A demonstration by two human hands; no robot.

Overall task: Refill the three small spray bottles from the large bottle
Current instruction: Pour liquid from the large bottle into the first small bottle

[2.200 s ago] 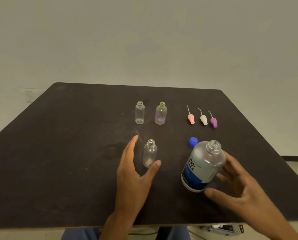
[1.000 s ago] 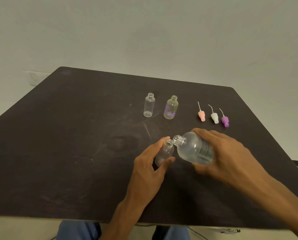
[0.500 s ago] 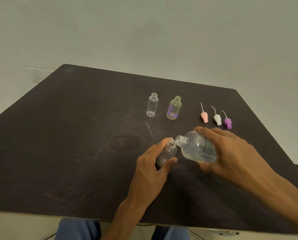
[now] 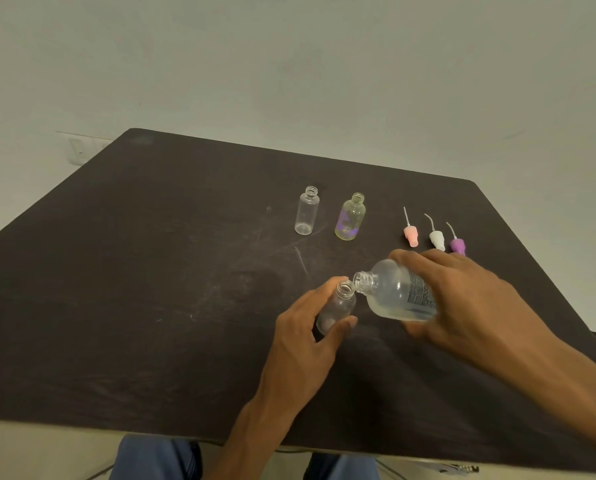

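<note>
My left hand (image 4: 305, 336) grips a small clear spray bottle (image 4: 338, 306), uncapped and leaning slightly right on the dark table (image 4: 133, 289). My right hand (image 4: 462, 299) holds the large clear bottle (image 4: 397, 294) tipped on its side, its open neck touching the small bottle's mouth. Liquid pools along the large bottle's lower side. Two other small bottles stand uncapped farther back: a clear one (image 4: 307, 215) and a yellowish one with purple marks (image 4: 350, 217).
Three spray tops with thin tubes stand in a row at the back right: pink (image 4: 410, 233), white (image 4: 436, 238) and purple (image 4: 457, 244), just beyond my right hand's fingers. The blue cap is hidden. My knees show below the table's near edge.
My right hand lifted the large bottle and tipped it over to the small bottle, which my left hand closed around. Over the last second the pose holds nearly still.
</note>
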